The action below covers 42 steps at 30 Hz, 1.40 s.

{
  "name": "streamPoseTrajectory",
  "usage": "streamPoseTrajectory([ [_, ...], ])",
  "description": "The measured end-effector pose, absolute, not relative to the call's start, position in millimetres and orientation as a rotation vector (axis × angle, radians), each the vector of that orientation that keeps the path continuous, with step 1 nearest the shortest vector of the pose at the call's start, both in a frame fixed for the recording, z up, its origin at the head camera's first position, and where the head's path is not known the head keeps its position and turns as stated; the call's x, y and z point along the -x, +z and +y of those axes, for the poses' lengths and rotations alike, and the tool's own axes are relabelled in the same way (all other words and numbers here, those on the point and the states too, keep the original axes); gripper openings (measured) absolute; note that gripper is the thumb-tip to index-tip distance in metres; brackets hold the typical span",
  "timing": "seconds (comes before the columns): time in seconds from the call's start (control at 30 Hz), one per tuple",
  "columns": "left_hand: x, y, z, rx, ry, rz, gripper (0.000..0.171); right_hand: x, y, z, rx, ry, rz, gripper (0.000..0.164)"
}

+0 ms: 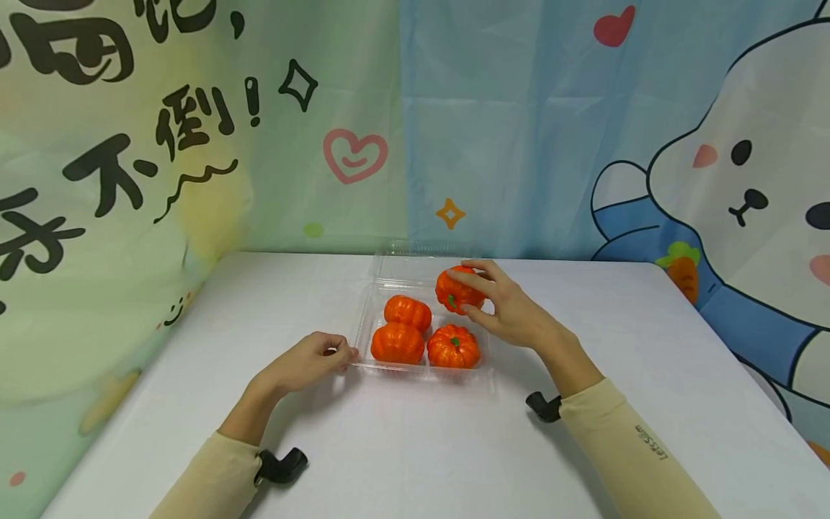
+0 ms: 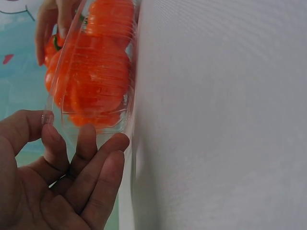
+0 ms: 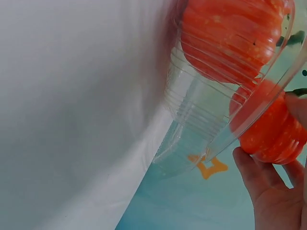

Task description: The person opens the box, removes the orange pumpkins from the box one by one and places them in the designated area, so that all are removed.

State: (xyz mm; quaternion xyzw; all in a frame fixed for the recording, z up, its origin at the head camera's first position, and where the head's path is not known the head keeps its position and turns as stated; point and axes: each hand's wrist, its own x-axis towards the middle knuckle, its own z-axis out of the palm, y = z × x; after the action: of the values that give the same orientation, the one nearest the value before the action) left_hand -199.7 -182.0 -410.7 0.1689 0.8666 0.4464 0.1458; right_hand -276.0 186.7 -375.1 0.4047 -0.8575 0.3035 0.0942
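A clear plastic clamshell box [image 1: 364, 317] sits on the table with its lid [image 1: 405, 268] folded open toward the back. Three small orange pumpkins lie in it: one at front left [image 1: 397, 343], one behind it [image 1: 408, 311], and one at front right [image 1: 453, 347] with a green stem. My right hand [image 1: 502, 303] grips a fourth pumpkin [image 1: 457, 290] over the back right part of the box, fingers and thumb around its sides. In the right wrist view this pumpkin [image 3: 271, 129] is seen through the box wall. My left hand [image 1: 318, 360] pinches the box's left front rim between thumb and finger.
A white-covered table [image 1: 402, 447] extends around the box. Behind it hangs a printed curtain [image 1: 506, 144] with hearts, lettering and a cartoon animal. Black wrist mounts [image 1: 282, 467] stick out from both sleeves.
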Motion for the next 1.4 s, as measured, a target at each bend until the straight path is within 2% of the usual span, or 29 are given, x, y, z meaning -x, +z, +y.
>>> streamPoseTrajectory([
  [0.2,199,-411,-182,-0.478,1.299,2.484,0.033,276,-377,190,-1.204,0.889,-2.520,0.074],
  [1.4,200,-410,-182,-0.496,1.295,2.485,0.032,270,-388,253,-0.926,0.876,-2.503,0.082],
])
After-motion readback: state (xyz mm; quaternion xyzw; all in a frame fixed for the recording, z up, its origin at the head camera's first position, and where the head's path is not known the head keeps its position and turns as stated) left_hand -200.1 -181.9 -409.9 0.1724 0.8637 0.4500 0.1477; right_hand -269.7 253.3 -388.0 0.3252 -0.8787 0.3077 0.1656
